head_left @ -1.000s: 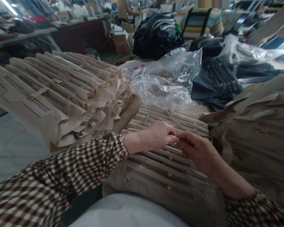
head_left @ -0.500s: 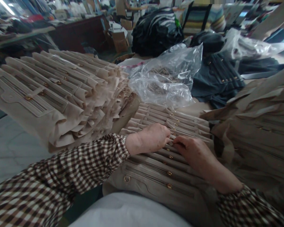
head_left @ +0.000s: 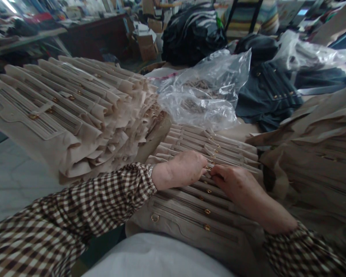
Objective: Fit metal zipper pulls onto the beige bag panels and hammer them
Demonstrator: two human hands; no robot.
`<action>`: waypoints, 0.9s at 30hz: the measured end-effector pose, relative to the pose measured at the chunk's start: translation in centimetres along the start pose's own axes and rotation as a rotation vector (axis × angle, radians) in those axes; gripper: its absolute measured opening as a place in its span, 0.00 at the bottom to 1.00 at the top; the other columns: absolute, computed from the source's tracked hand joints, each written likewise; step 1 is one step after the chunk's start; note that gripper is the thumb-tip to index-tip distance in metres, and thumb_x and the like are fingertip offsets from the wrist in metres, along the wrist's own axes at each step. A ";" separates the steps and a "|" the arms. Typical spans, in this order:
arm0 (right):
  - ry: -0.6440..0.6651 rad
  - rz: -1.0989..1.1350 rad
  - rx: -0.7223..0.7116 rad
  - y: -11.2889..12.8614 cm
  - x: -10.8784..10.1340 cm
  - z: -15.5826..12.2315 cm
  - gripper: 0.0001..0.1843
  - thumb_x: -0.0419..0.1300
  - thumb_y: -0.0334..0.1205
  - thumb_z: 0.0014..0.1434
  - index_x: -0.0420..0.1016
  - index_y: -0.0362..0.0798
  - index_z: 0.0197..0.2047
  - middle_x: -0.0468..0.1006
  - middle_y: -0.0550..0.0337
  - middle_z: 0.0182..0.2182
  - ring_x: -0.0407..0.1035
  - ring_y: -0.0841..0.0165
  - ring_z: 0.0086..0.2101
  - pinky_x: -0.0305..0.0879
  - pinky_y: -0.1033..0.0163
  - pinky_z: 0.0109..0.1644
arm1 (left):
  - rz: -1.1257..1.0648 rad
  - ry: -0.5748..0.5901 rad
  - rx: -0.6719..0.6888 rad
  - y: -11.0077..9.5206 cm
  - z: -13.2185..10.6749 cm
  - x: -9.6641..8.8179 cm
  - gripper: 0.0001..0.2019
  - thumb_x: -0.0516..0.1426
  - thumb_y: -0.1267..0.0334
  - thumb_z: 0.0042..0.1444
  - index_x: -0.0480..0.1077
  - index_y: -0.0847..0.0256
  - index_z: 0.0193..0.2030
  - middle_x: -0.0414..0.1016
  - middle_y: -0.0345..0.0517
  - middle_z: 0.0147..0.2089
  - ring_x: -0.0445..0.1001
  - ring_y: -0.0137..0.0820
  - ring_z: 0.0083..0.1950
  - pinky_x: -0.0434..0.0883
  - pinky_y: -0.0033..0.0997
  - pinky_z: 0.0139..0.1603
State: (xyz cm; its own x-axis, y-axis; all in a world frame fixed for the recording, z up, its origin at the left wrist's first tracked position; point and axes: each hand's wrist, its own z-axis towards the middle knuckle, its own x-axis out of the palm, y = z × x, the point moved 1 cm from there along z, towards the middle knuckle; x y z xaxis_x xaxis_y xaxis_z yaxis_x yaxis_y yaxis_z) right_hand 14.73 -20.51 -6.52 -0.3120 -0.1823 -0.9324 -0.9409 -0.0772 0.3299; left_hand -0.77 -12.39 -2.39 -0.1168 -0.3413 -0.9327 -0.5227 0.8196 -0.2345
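Note:
A fanned stack of beige fabric panels with zips [head_left: 196, 204] lies in front of me, each zip with a small gold slider. My left hand [head_left: 184, 169] and my right hand [head_left: 236, 184] meet over one panel in the middle of the stack. Both hands have their fingers pinched together around a gold zip slider [head_left: 209, 168]. What exactly each fingertip grips is too small to see. Both arms wear brown-and-white checked sleeves.
A tall pile of cream zip panels [head_left: 69, 111] fills the left. A clear plastic bag [head_left: 207, 92] holding small parts lies behind the stack. Dark zip panels [head_left: 268, 96] sit at back right, and loose beige fabric [head_left: 317, 154] is heaped on the right.
Both hands have dropped from just above the stack onto a panel and slid slightly left. The pinch now sits at a gold slider.

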 end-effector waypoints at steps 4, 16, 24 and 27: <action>0.013 -0.079 0.036 0.5 0.0 0.3 0.09 0.54 0.34 0.62 0.72 0.48 0.32 0.78 0.58 0.28 0.67 0.68 0.27 0.48 0.62 0.31 | 0.044 0.044 -0.058 -0.5 -0.1 -0.4 0.14 0.52 0.63 0.66 0.76 0.68 0.41 0.80 0.58 0.42 0.80 0.45 0.45 0.75 0.40 0.45; -0.154 0.876 0.179 0.6 -0.4 0.2 0.11 0.59 0.46 0.57 0.76 0.48 0.38 0.68 0.66 0.20 0.59 0.73 0.21 0.54 0.66 0.24 | -0.999 -0.166 -0.088 2.2 -1.5 -0.6 0.22 0.55 0.68 0.62 0.67 0.64 0.64 0.63 0.31 0.21 0.62 0.22 0.22 0.64 0.21 0.25; -0.243 1.632 0.203 3.9 -0.1 0.5 0.15 0.74 0.48 0.46 0.82 0.50 0.36 0.78 0.61 0.27 0.67 0.74 0.25 0.66 0.66 0.30 | -1.583 -0.035 -0.064 1.0 -2.2 -0.2 0.38 0.63 0.54 0.56 0.56 0.66 0.69 0.61 0.27 0.21 0.53 0.19 0.18 0.52 0.19 0.18; -0.286 1.600 0.215 3.8 -0.4 0.3 0.15 0.74 0.49 0.46 0.81 0.48 0.31 0.75 0.62 0.22 0.67 0.74 0.23 0.65 0.68 0.28 | -1.373 -0.066 -0.096 1.2 -2.1 -0.3 0.23 0.62 0.53 0.56 0.70 0.68 0.53 0.62 0.29 0.21 0.54 0.19 0.20 0.54 0.20 0.20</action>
State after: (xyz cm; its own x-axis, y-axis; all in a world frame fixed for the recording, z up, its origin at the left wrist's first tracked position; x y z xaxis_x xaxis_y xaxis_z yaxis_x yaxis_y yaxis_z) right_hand 11.24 -20.45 -4.94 -0.9184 0.2409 0.3138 0.3517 0.1344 0.9264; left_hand -3.11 -12.27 -1.81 0.5740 -0.8187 0.0177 -0.2406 -0.1892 -0.9520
